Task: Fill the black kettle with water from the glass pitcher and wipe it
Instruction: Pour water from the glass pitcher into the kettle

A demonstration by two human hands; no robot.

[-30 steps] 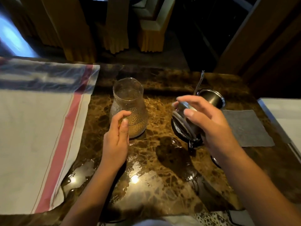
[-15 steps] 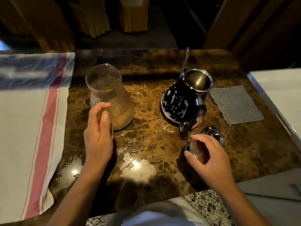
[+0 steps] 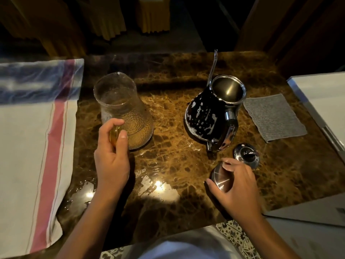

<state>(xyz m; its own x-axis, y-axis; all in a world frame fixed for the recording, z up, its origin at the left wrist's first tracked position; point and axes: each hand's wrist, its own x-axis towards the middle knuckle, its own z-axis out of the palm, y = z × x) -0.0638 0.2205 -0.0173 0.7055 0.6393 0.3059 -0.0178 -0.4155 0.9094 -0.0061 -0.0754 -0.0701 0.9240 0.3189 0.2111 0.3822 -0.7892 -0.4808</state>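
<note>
We saw the black kettle standing upright on the brown marble table, its lid off, its steel mouth open and its dark body flecked with white droplets. Our left hand curled around the handle of the glass pitcher, which stood well left of the kettle with some water in its base. Our right hand gripped a round steel lid on the table near the kettle's handle. A second shiny knobbed piece lay just beside it. A grey cloth lay right of the kettle.
</note>
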